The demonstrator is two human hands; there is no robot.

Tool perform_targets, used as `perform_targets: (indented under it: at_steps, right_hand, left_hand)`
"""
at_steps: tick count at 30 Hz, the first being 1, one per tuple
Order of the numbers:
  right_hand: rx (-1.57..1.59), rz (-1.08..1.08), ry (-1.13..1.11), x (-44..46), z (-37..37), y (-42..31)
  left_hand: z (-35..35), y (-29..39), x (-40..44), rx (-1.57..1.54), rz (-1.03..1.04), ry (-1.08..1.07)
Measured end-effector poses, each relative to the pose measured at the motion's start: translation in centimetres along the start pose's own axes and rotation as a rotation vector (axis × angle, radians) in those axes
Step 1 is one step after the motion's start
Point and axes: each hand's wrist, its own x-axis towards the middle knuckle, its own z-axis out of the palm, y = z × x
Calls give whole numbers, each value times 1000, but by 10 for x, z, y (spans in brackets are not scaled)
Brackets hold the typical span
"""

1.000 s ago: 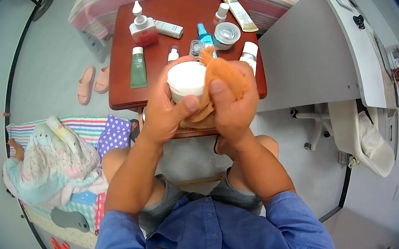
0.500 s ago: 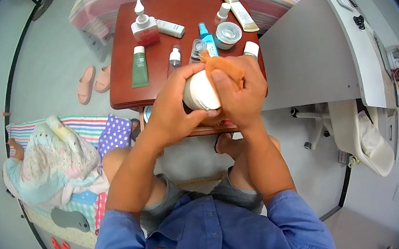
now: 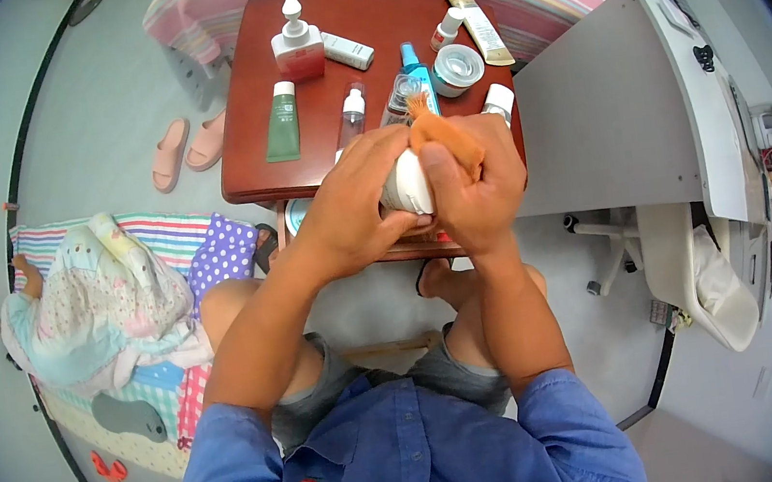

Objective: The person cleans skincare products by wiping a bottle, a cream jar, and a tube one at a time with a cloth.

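Observation:
My left hand point(image 3: 349, 199) is wrapped around a white rounded container point(image 3: 410, 185), whose far part is hidden by my fingers. My right hand point(image 3: 475, 192) grips an orange cloth point(image 3: 449, 140) and presses against the container's right side. A frayed end of the cloth sticks up past the fingers. Both hands are over the front edge of a reddish-brown table point(image 3: 243, 153). Just beyond them lie a clear bottle with a white cap point(image 3: 351, 119) and a blue spray bottle point(image 3: 419, 73). A white-capped bottle point(image 3: 498, 101) is close to the right knuckles.
The table also bears a pump bottle point(image 3: 298, 53), a green tube point(image 3: 282, 126), a lidded jar point(image 3: 458, 70) and a gold tube point(image 3: 482, 31). A drawer below is partly open. At left, a person lies under a blanket point(image 3: 120, 295); a white chair point(image 3: 678, 271) stands right.
The tabletop and its items sit slightly farther right in view. The container has turned a little, and less of it shows between my hands. Both hands keep their hold.

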Motion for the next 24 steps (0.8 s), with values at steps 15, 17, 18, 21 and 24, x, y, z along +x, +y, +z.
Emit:
perform_targets:
  at_steps: [15,17,18,21,24]
  right_hand:
    - [297,343,11,-6,-3,-11]
    - [213,185,53,-18,7,-11]
    - [126,26,95,-22,9,-11]
    - [53,-20,76,-21,8,-11]
    - [213,199,109,-11,9,-10]
  left_hand:
    - [8,2,2,-976,-315,196]
    - [10,-5,2,-1011,-325,200]
    - [10,-7,1,-1046,-332,202]
    - [15,-7,1,-1009,-341,218]
    - [16,-5,0,-1101,-361,193]
